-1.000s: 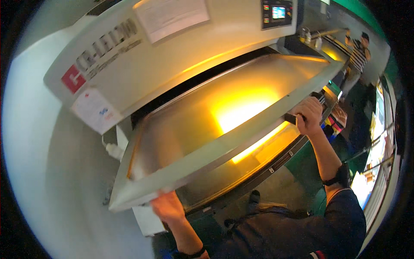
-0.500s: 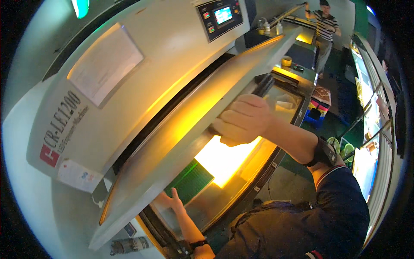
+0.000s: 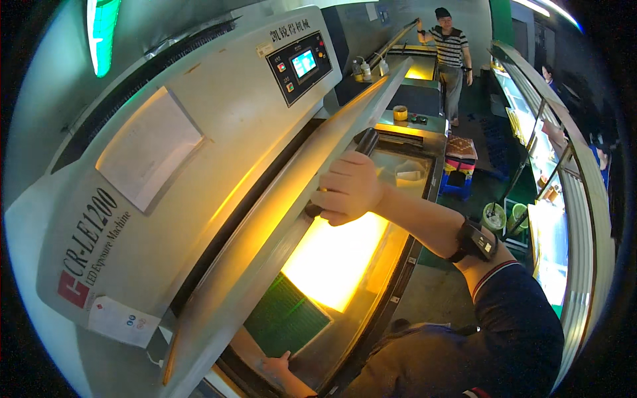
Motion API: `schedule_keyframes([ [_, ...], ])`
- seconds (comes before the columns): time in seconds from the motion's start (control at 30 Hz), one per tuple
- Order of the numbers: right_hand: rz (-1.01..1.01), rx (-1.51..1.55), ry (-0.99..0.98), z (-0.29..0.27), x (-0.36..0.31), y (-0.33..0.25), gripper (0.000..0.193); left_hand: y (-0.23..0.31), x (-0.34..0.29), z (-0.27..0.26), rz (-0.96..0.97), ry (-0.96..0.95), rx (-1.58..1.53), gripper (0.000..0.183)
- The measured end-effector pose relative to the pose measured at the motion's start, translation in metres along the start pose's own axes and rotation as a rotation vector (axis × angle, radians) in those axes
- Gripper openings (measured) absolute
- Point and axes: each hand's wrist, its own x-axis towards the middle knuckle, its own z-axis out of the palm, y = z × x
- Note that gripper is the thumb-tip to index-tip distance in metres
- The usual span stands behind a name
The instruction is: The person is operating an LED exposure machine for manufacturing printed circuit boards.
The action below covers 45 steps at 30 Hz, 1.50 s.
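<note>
In the head view the right hand point(image 3: 348, 189) is clenched round the black handle point(image 3: 345, 174) on the raised lid point(image 3: 279, 219), which tilts up over the glowing glass bed point(image 3: 338, 259), its long axis running away from the person. The lid looks stiff and heavy, best taken by that handle. The left hand point(image 3: 277, 366) lies spread and flat on the bed's near edge, beside a green board point(image 3: 286, 317).
</note>
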Motion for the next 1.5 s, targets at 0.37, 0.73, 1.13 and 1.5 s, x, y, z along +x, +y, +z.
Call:
schedule_keyframes([
  [0.37, 0.519, -0.047, -0.185, -0.038, -0.013, -0.052, 0.045, -0.038, 0.045, 0.010, -0.173, -0.563, -0.925, 0.049],
  [0.73, 1.849, 0.287, -0.678, -0.298, -0.197, -0.305, 0.049, -0.029, -0.050, -0.003, 1.118, 0.033, 0.194, 0.040],
  [1.13, 2.736, -0.148, 0.354, -0.468, -0.180, -0.531, 0.047, -0.032, -0.386, 0.052, 1.256, -1.605, -0.015, 0.030],
  [1.5, 2.177, -0.586, 1.736, -0.587, -0.205, -0.726, 0.041, -0.128, -0.510, 0.175, 1.505, -1.923, 0.403, 0.038],
])
